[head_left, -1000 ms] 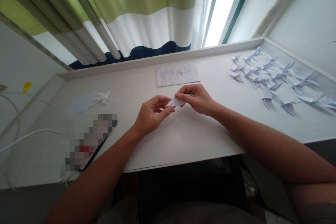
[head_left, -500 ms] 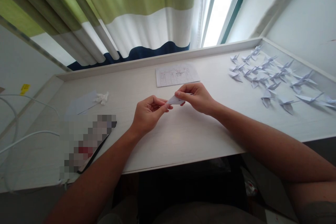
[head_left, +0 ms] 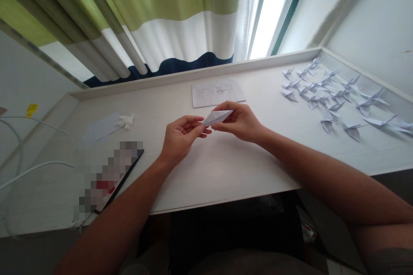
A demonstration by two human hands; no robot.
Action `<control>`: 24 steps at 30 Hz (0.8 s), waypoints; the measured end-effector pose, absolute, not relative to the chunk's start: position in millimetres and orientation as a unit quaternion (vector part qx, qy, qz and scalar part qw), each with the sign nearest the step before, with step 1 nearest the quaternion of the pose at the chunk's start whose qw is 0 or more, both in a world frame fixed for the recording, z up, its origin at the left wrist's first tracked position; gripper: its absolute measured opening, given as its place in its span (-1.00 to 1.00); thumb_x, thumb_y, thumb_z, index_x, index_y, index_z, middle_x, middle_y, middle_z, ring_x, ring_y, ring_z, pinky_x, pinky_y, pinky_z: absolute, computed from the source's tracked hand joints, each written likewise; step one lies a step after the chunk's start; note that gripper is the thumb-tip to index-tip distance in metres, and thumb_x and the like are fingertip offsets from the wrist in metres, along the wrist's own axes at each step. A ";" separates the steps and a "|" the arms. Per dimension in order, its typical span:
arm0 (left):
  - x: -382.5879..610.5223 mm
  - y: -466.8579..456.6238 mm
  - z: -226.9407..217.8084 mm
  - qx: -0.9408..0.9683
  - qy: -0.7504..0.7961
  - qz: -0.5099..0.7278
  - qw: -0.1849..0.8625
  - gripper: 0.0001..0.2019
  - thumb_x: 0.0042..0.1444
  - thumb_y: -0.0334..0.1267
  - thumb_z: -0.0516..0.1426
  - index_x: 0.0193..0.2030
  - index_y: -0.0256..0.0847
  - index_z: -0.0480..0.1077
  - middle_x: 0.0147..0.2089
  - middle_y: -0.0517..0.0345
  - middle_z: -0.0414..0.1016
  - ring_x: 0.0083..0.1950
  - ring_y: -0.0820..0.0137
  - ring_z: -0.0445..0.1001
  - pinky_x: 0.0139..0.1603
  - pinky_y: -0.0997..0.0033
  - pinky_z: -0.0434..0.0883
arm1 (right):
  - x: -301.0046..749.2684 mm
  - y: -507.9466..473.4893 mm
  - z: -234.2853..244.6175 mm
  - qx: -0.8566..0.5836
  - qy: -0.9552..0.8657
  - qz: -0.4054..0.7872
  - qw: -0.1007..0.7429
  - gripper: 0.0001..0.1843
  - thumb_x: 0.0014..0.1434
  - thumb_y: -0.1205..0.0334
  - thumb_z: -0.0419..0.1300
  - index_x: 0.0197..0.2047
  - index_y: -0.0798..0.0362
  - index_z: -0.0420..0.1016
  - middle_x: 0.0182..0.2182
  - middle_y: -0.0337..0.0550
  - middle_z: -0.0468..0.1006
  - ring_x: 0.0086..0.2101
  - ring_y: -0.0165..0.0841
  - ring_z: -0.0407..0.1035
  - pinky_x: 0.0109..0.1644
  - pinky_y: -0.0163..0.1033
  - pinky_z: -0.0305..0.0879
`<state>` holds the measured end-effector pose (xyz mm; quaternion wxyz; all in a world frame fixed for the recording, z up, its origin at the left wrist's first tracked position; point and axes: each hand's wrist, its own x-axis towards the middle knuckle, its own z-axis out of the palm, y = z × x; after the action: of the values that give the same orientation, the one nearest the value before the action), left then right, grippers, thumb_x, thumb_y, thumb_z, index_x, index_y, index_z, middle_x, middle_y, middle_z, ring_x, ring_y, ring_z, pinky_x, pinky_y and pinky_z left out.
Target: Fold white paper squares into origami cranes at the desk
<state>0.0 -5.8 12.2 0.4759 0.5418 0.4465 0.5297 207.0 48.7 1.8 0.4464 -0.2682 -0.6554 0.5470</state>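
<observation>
A small folded piece of white paper (head_left: 217, 117) is held just above the white desk (head_left: 226, 167), near its middle. My right hand (head_left: 242, 121) pinches the paper's right part between thumb and fingers. My left hand (head_left: 180, 137) is curled, its fingertips pinching the paper's left tip. At the desk's right stand several folded paper cranes (head_left: 335, 94) in rows.
A printed sheet (head_left: 217, 92) lies behind my hands. At the left are a blank paper sheet (head_left: 100, 128), a crumpled white scrap (head_left: 125, 120), a blurred-out flat object (head_left: 106, 174) and white cables (head_left: 19, 172). A striped curtain (head_left: 145, 17) and a window (head_left: 267, 17) stand behind the desk.
The folded paper has been lifted and turned so its flat face shows. My right hand's fingers shifted under it; my left hand slid slightly left along its tip.
</observation>
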 end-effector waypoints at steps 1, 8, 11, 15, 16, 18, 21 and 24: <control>0.3 -6.2 12.4 0.552 0.444 0.520 0.476 -0.71 0.07 -0.22 0.45 -0.09 -0.25 0.60 -0.31 0.07 0.73 -0.25 0.23 0.75 -0.21 0.27 0.69 | 206.5 49.4 0.6 -0.262 -0.653 0.554 0.445 -0.53 0.03 0.09 0.59 -0.09 0.08 0.57 -0.34 -0.17 0.70 -0.31 -0.29 0.64 -0.24 -0.20 0.57; 2.8 -8.8 12.8 0.575 0.449 0.466 0.501 -0.71 0.20 -0.03 0.40 -0.19 -0.25 0.64 -0.31 -0.02 0.75 -0.31 0.23 0.73 -0.33 0.31 0.65 | 207.1 47.8 0.7 -0.254 -0.662 0.575 0.408 -0.40 0.07 0.09 0.58 0.08 0.09 0.48 -0.46 -0.25 0.66 -0.39 -0.31 0.62 -0.31 -0.24 0.53; 3.2 -8.1 12.0 0.554 0.456 0.472 0.512 -0.69 0.18 -0.01 0.42 -0.23 -0.25 0.64 -0.30 -0.03 0.75 -0.34 0.24 0.73 -0.34 0.32 0.66 | 206.9 48.0 1.2 -0.251 -0.640 0.598 0.413 -0.30 0.05 0.08 0.60 0.17 0.09 0.45 -0.42 -0.24 0.67 -0.35 -0.30 0.63 -0.24 -0.21 0.56; 4.5 -6.9 8.2 0.526 0.457 0.490 0.525 -0.66 0.15 0.02 0.44 -0.21 -0.25 0.62 -0.29 -0.03 0.76 -0.36 0.22 0.74 -0.35 0.29 0.67 | 203.2 48.4 0.9 -0.263 -0.632 0.620 0.384 -0.55 0.10 -0.03 0.56 -0.12 0.11 0.60 -0.38 -0.18 0.69 -0.36 -0.38 0.58 -0.24 -0.24 0.53; 4.8 -6.8 7.1 0.522 0.456 0.492 0.527 -0.65 0.14 0.03 0.44 -0.21 -0.25 0.61 -0.30 -0.03 0.75 -0.36 0.22 0.74 -0.35 0.29 0.67 | 202.6 48.3 1.1 -0.269 -0.639 0.616 0.374 -0.59 0.12 -0.06 0.54 -0.24 0.12 0.62 -0.40 -0.17 0.68 -0.38 -0.40 0.55 -0.26 -0.26 0.51; 5.0 -6.8 5.6 0.521 0.453 0.488 0.534 -0.64 0.13 0.04 0.44 -0.21 -0.25 0.61 -0.31 -0.03 0.75 -0.35 0.22 0.74 -0.35 0.29 0.67 | 202.7 47.9 2.0 -0.280 -0.656 0.601 0.360 -0.58 0.14 -0.09 0.51 -0.39 0.12 0.61 -0.45 -0.18 0.64 -0.42 -0.43 0.50 -0.31 -0.28 0.45; 4.1 -6.8 6.0 0.526 0.455 0.465 0.547 -0.64 0.12 0.03 0.45 -0.23 -0.27 0.60 -0.32 -0.04 0.74 -0.36 0.23 0.73 -0.36 0.31 0.66 | 205.4 48.7 2.6 -0.291 -0.669 0.588 0.350 -0.57 0.15 -0.09 0.51 -0.43 0.12 0.62 -0.51 -0.20 0.61 -0.45 -0.43 0.48 -0.36 -0.30 0.39; 3.4 -6.8 8.7 0.522 0.463 0.454 0.555 -0.62 0.08 0.02 0.47 -0.27 -0.28 0.59 -0.37 -0.01 0.72 -0.41 0.27 0.70 -0.37 0.34 0.64 | 208.1 51.1 1.0 -0.285 -0.675 0.591 0.336 -0.52 0.18 -0.14 0.48 -0.46 0.12 0.60 -0.54 -0.19 0.61 -0.48 -0.43 0.47 -0.37 -0.30 0.37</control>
<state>3.4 -6.8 8.7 0.5545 0.5221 0.4625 0.4538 208.1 51.1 1.0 0.3363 -0.2851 -0.6752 0.5914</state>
